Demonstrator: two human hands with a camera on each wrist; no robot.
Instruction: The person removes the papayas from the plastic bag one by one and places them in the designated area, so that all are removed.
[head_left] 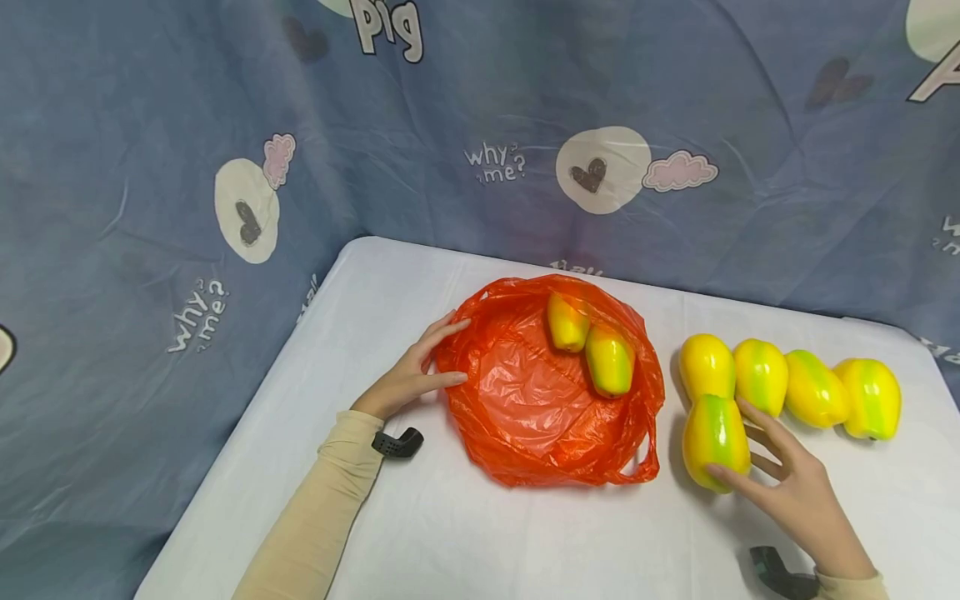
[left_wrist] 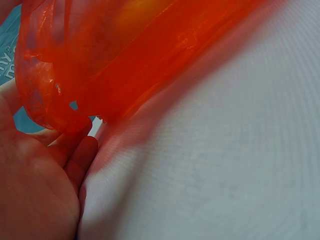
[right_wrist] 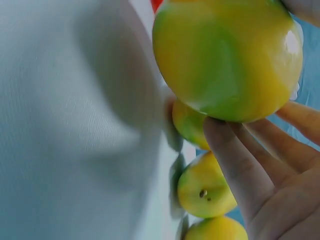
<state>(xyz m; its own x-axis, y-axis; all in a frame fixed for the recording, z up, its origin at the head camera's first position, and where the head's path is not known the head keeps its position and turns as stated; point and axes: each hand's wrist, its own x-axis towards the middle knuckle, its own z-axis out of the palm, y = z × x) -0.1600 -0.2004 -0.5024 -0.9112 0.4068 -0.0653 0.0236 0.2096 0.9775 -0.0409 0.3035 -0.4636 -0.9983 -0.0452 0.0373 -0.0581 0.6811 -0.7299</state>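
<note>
A red plastic bag (head_left: pixel 517 392) lies spread wide on the table, with two yellow-and-green papayas (head_left: pixel 610 360) inside at its far right. My left hand (head_left: pixel 408 375) rests against the bag's left side, thumb and forefinger spread apart at the rim. In the left wrist view other fingers (left_wrist: pixel 82 160) lie loosely bent beside the thin plastic. To the right of the bag, my right hand (head_left: pixel 798 483) grips a papaya (head_left: pixel 716 442) between thumb and fingers. The right wrist view shows this papaya (right_wrist: pixel 227 60) close up, fingertips touching its underside.
Several more papayas (head_left: pixel 813 388) form a row at the table's right, beyond the held one. The white tabletop (head_left: pixel 540 542) meets a blue printed cloth (head_left: pixel 465 192) at the back and left. A loop handle (head_left: pixel 641 462) hangs off the bag's right side.
</note>
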